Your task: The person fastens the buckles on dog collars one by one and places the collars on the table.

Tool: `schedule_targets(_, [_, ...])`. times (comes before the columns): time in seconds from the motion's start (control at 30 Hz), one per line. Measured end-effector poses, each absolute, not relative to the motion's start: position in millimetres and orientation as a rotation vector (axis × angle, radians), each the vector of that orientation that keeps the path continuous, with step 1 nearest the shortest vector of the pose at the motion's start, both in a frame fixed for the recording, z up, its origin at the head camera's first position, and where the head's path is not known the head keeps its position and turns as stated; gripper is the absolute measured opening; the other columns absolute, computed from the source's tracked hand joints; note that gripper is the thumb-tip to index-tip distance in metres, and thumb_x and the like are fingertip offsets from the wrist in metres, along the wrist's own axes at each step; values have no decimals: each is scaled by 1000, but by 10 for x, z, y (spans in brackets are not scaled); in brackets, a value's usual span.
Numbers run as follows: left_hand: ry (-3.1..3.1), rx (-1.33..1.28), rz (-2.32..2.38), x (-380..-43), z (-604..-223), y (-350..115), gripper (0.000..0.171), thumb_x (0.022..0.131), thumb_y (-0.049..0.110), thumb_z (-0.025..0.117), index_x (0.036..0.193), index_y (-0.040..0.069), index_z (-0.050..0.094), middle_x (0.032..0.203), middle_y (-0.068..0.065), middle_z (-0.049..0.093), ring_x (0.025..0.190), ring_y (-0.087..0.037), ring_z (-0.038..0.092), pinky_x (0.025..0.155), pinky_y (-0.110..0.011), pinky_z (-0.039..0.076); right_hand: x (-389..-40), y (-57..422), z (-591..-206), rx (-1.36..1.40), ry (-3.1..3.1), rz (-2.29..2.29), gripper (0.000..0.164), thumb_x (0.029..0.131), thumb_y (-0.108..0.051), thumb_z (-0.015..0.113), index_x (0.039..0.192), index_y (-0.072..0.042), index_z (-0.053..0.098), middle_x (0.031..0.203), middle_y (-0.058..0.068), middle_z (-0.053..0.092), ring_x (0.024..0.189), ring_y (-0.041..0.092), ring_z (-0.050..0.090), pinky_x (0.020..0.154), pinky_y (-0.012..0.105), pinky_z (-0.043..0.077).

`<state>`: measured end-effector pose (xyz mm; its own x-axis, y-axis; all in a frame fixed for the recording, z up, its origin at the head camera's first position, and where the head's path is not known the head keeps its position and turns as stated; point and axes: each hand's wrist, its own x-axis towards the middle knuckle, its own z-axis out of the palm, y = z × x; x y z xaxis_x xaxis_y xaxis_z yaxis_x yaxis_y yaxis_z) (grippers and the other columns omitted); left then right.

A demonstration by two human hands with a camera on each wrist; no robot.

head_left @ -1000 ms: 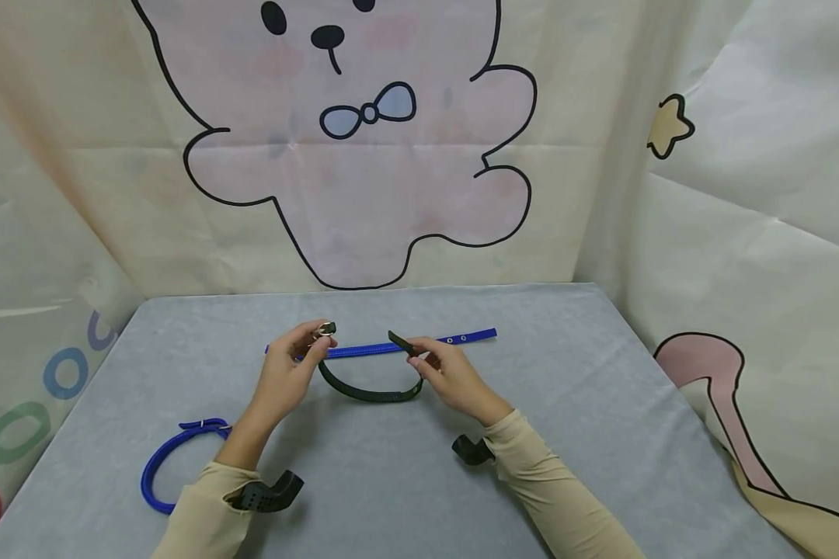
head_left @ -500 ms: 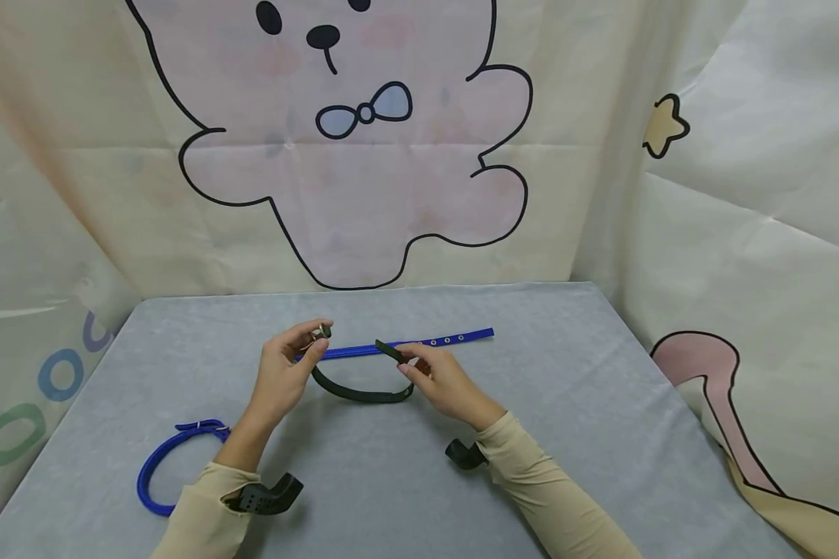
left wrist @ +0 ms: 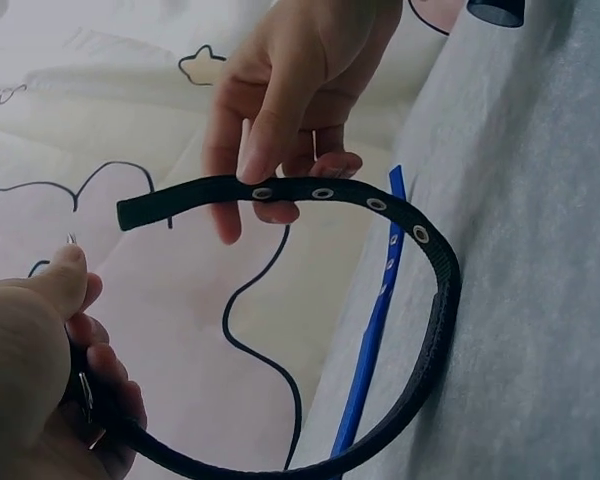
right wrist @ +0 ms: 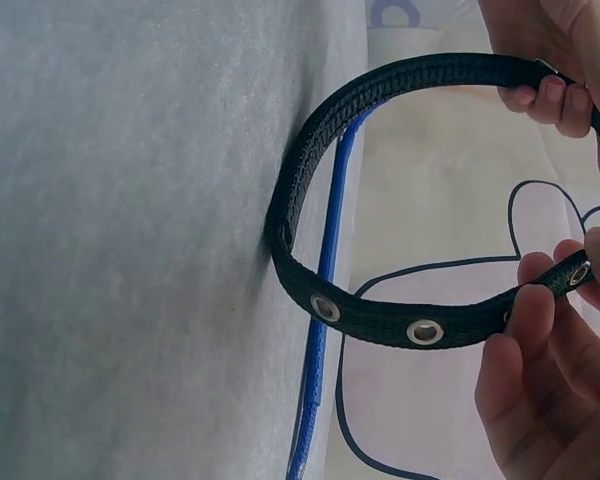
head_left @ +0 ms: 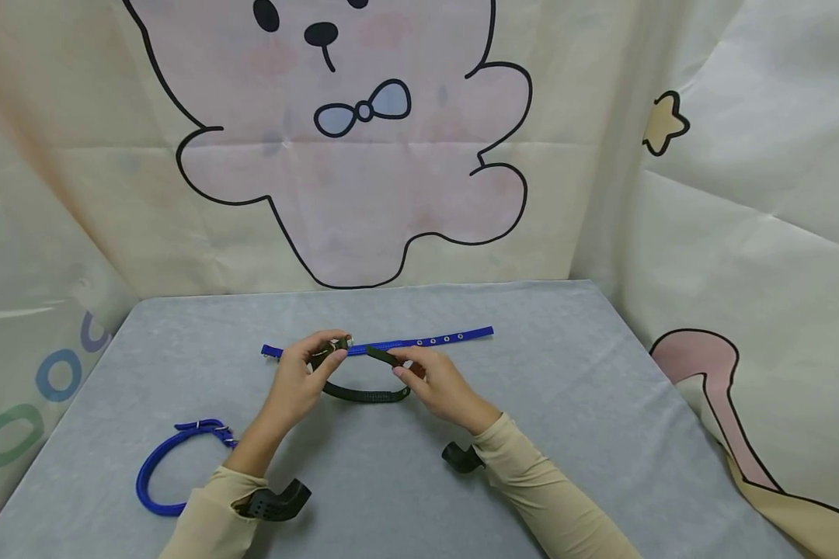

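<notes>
Head view: we note a cream backdrop printed with a cartoon animal, rising behind the grey-covered desk. Above the desk, the left hand pinches the metal-fitted end of a dark green strap, and the right hand pinches it near its holed tip; between them we see it sag in a loose loop, its two ends near each other but apart. Behind it on the desk lies a straight blue strap. Beside the left sleeve we log a curled blue strap (partly hidden there), bent round into a ring. Smallest: metal-rimmed eyelets along the green strap, clearest in the right wrist view.
</notes>
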<state>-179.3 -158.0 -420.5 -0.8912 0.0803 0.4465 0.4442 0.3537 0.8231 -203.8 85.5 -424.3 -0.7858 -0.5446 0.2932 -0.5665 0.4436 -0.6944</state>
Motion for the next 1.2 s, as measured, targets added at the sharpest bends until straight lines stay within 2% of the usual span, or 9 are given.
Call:
schedule_targets(0.1, [-2330, -475, -1529, -1780, -4209, -1552, 23, 98, 9, 66, 119, 4, 71, 102, -17, 73, 73, -6, 54, 64, -22, 46, -2030, 846, -4242, 1023, -2642, 1289, 29, 101, -10, 62, 128, -4, 66, 104, 12, 71, 69, 5, 55, 61, 21, 48])
schedule_targets(0.27, [-2354, -502, -1542, -1758, -4202, -1513, 21, 98, 9, 65, 118, 5, 71, 109, -17, 73, 78, -5, 56, 67, -22, 49, -2021, 838, -4245, 1022, -2650, 1268, 29, 100, -10, 62, 129, -6, 67, 105, 9, 71, 68, 4, 52, 60, 20, 46])
schedule_targets(0.53, [-2417, -548, -1536, -1763, -4215, -1483, 21, 98, 12, 66, 117, 6, 72, 88, -11, 68, 66, -7, 48, 59, -23, 44, -2015, 829, -4260, 1013, -2663, 1263, 29, 100, -12, 63, 129, -9, 67, 104, 7, 70, 67, 4, 52, 59, 21, 45])
schedule_targets(0.87, [-2453, -531, -1541, -1751, -4224, -1499, 23, 97, 15, 67, 118, 6, 72, 80, -7, 63, 63, -7, 45, 57, -24, 42, -2007, 812, -4261, 1029, -2656, 1286, 29, 100, -11, 63, 129, -9, 67, 106, 7, 71, 69, 5, 56, 61, 21, 48])
schedule_targets(0.93, [-2470, -517, -1529, -1746, -4224, -1495, 23, 97, 17, 68, 118, 8, 72, 82, -7, 64, 62, -7, 46, 56, -24, 42, -2004, 808, -4259, 1032, -2658, 1281, 29, 100, -11, 63, 129, -10, 67, 107, 7, 71, 70, 6, 57, 62, 21, 48])
schedule_targets(1.1, [-2494, -507, -1510, -1732, -4227, -1482, 23, 96, 19, 69, 118, 11, 72, 100, -9, 73, 66, -8, 51, 59, -24, 46, -1997, 806, -4257, 1040, -2656, 1266, 30, 100, -11, 63, 129, -10, 67, 108, 8, 72, 72, 7, 58, 63, 21, 49])
schedule_targets(1.2, [-2494, -510, -1502, -1731, -4233, -1472, 23, 96, 19, 70, 118, 12, 73, 105, -10, 74, 69, -8, 54, 60, -24, 48, -1993, 807, -4253, 1042, -2653, 1261, 30, 100, -11, 63, 129, -10, 67, 110, 8, 72, 74, 8, 59, 64, 21, 49])
